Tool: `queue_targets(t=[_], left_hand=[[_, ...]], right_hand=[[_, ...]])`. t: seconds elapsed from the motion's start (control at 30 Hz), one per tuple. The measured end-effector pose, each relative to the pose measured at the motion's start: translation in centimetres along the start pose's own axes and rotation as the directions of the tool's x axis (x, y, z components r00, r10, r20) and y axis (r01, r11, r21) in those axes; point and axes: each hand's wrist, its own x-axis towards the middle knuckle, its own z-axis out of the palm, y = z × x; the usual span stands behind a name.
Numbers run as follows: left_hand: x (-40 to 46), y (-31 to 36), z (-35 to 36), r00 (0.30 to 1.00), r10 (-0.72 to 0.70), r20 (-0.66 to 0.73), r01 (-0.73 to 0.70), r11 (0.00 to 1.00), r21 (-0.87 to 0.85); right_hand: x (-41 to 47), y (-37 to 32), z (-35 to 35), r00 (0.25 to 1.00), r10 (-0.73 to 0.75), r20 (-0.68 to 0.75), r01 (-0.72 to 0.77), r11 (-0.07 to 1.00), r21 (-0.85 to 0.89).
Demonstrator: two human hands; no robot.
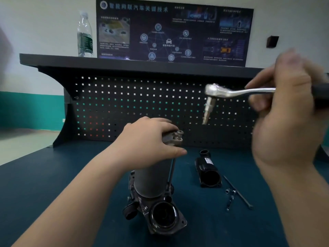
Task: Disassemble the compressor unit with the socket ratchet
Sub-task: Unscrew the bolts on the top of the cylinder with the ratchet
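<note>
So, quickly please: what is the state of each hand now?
Left hand: closed grip on the top end of the compressor unit, steadying it.
Right hand: closed grip on the socket ratchet, held in the air, off the unit.

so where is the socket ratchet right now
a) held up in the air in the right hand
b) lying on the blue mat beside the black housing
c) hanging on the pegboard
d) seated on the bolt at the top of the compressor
a: the right hand holds the socket ratchet raised in the air, its bit clear of the compressor unit that the left hand steadies.
</note>
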Motion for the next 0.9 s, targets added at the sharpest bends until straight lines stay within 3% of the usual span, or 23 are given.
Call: queue_targets(t=[0.1,0.13,0.2,0.27,0.33,0.47,0.73,0.83,0.9], left_hand=[[0.0,-0.1,0.1,1.0,0.015,-0.019,-0.015,1.0,-0.007],[0.0,-0.1,0.1,1.0,0.021,-0.021,-0.021,1.0,-0.008],[0.1,-0.2,0.3,0.999,0.031,-0.031,-0.031,1.0,-0.004],[0.2,-0.4,0.3,0.998,0.052,-0.042,-0.052,0.999,-0.005],[0.3,-0.6,0.3,0.996,0.07,-0.052,-0.071,0.997,-0.03],[0.4,-0.8,0.5,0.995,0.078,-0.055,-0.08,0.996,-0.042],[0.5,-1.1,0.5,0.996,0.078,-0.035,-0.079,0.996,-0.037],[0.5,-1.4,0.4,0.997,0.069,-0.016,-0.07,0.997,-0.037],[0.5,-1.4,0.4,0.997,0.074,-0.016,-0.074,0.997,-0.029]], right_hand=[[0.2,0.5,-0.5,0.972,0.171,0.159,-0.171,0.985,-0.017],[-0.3,1.0,-0.4,0.926,0.291,0.239,-0.289,0.956,-0.044],[-1.7,2.2,-0.1,0.766,0.518,0.38,-0.509,0.85,-0.132],[-2.9,3.4,0.3,0.673,0.611,0.417,-0.54,0.791,-0.288],[-3.7,4.0,0.7,0.675,0.612,0.412,-0.467,0.787,-0.403],[-4.2,4.2,1.1,0.676,0.608,0.417,-0.452,0.789,-0.416],[-1.0,2.5,3.2,0.824,0.523,0.218,-0.406,0.814,-0.415],[1.8,1.6,3.2,0.837,0.48,0.262,-0.301,0.804,-0.513],[2.6,1.1,3.1,0.807,0.497,0.32,-0.248,0.776,-0.579]])
